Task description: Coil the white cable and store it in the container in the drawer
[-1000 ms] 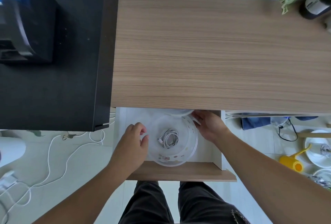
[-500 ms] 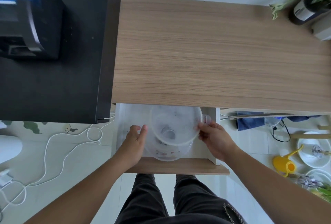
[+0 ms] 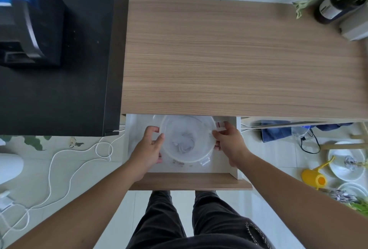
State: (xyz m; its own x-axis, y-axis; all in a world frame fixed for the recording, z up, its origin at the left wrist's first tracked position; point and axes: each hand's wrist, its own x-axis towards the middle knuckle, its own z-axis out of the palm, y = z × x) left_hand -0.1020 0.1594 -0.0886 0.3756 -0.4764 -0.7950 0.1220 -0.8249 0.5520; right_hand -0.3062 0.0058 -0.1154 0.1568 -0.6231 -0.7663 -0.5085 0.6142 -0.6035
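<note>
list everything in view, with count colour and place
container: 1, clear, in drawer
lid: 1, clear, on container
cable: 1, white, coiled inside container
drawer: 1, wood front, white inside, open under desk
desk: 1, wood, centre
cabinet: 1, black, left
floor cord: 1, white, floor left
bottle: 1, dark, desk's far right
watering can: 1, yellow, floor right
left hand: on container's left side
right hand: on lid's right edge
</note>
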